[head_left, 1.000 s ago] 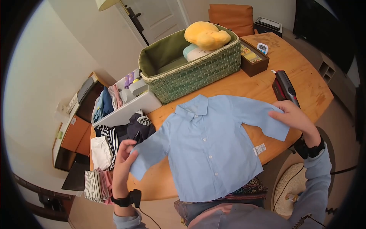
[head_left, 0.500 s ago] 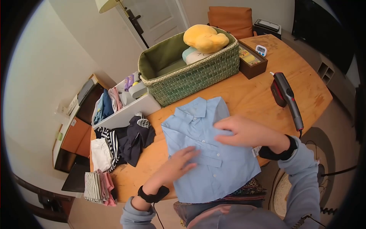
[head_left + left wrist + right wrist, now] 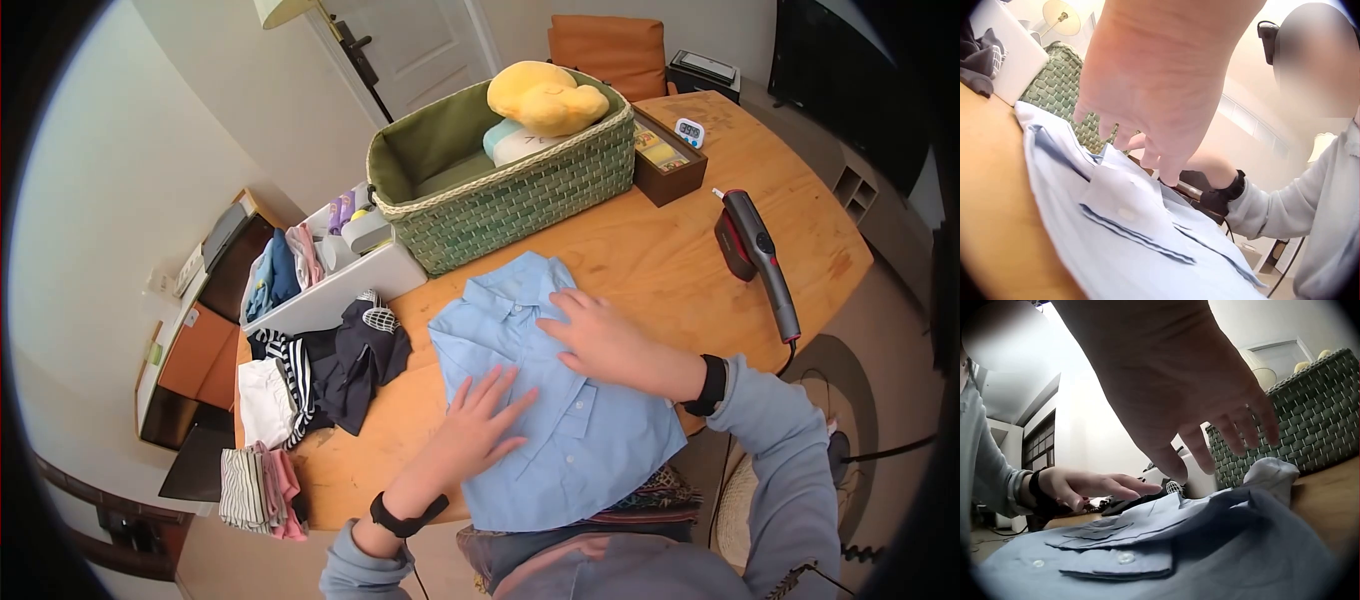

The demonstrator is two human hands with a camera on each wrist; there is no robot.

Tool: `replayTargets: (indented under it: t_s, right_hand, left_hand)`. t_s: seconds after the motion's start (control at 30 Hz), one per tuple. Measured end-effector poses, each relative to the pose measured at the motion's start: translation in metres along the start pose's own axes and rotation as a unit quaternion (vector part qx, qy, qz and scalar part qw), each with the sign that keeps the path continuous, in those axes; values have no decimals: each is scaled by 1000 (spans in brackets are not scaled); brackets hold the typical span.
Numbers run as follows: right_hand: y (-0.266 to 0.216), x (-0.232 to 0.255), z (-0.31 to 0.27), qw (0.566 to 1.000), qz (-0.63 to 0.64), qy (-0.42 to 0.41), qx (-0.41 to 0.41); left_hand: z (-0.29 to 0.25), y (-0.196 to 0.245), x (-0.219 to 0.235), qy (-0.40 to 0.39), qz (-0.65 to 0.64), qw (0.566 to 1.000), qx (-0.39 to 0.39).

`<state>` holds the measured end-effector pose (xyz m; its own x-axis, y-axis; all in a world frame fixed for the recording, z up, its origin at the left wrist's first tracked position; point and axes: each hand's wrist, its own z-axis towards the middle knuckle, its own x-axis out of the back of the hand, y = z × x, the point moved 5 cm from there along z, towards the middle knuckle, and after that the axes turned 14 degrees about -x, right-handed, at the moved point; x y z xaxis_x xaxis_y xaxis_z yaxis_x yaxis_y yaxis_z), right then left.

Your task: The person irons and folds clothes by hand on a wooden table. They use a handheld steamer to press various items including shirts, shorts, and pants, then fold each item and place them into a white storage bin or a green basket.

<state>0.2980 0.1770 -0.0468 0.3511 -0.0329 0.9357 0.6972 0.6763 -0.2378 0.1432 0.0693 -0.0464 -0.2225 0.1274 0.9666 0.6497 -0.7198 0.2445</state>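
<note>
A light blue button-up shirt (image 3: pixel 540 485) lies front up at the table's near edge, its collar (image 3: pixel 500 288) pointing away from the person. Both sleeves are laid inward across its front, and one cuff (image 3: pixel 578 412) shows beside the button line. My left hand (image 3: pixel 470 432), fingers spread and straight, is over the left half of the shirt. Over the upper right part, near the collar, is my right hand (image 3: pixel 610 342) with fingers extended. In the right wrist view, the folded cuffs (image 3: pixel 1119 562) lie in layers under the right palm (image 3: pixel 1179 387). Neither hand grips the cloth.
Behind the shirt stands a green woven basket (image 3: pixel 510 210) with plush toys. Left are a white bin (image 3: pixel 350 285), a dark garment (image 3: pixel 355 355), white cloth (image 3: pixel 265 400) and folded clothes (image 3: pixel 255 490). A handheld steamer (image 3: pixel 760 255) and brown box (image 3: pixel 665 170) are at right.
The hands have let go of the outstretched sleeve ends and moved inward over the shirt. Both sleeves have gone from spread out to folded across the front.
</note>
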Motion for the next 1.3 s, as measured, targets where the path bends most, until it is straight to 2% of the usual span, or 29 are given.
replayTargets:
  t_s: [0.07,0.1,0.17,0.2,0.33,0.4,0.47,0.6,0.67,0.7,0.77,0.83,0.9,0.93,1.0,1.07,1.1,1.13,1.17,1.2,1.23,1.27,1.3]
  right_hand:
    - [10,-8,2,996,-9,-52,-74]
    - [9,-9,2,996,-9,-52,-73]
    - [13,-7,3,991,-12,-20,-129]
    - [15,-11,4,991,-11,-19,-129]
    - [43,-34,7,985,22,16,-170]
    - [51,-22,6,981,53,30,-185]
    - [63,0,1,957,116,-3,-265]
    - [91,2,-10,954,94,-18,-284]
    - [97,2,-15,944,51,-75,-316]
    - [98,1,-16,944,51,-74,-317]
    - [90,9,-15,970,66,38,-229]
    - [85,9,-13,969,76,39,-231]
    - [82,6,-10,968,88,40,-233]
    - [85,-1,-8,964,104,19,-245]
    - [87,-2,-2,959,121,2,-256]
    - [92,-2,3,944,145,-59,-289]
    - [95,-1,6,944,147,-57,-289]
    - [101,-6,7,917,230,-102,-309]
    - [105,-13,6,880,312,-146,-326]
    - [108,-17,7,880,313,-145,-327]
    - [110,-23,8,860,369,-144,-323]
    - [113,-30,9,836,424,-143,-317]
    - [121,-44,12,837,424,-142,-317]
  left_hand:
    - [2,-3,-2,12,-18,1000,17]
    - [2,-6,-3,22,-36,999,33]
    - [-1,-17,-6,26,-26,997,62]
    - [-4,-24,-6,30,-16,995,91]
    - [-15,-35,-18,11,6,994,109]
    - [-20,-36,-21,-6,27,993,119]
    - [-24,-37,-21,-7,31,992,119]
    - [-27,-40,-21,-3,31,993,110]
    - [-24,-37,-17,-9,37,992,124]
    - [-23,-36,-15,-15,44,989,140]
    - [-16,-28,-11,4,56,989,136]
    - [-13,-27,-11,20,68,989,131]
    - [-15,-36,-7,83,104,978,163]
    - [-14,-41,-4,83,104,978,163]
    - [-25,-67,4,45,85,943,319]
    - [-35,-86,5,74,53,937,337]
    - [-40,-98,2,103,18,929,354]
    - [-43,-110,-3,103,19,930,353]
    - [-46,-120,-10,171,-122,906,367]
    - [-50,-128,-18,234,-261,859,373]
    - [-52,-133,-22,233,-260,860,373]
    - [-51,-136,-23,265,-326,823,381]
    - [-50,-139,-24,297,-389,782,387]
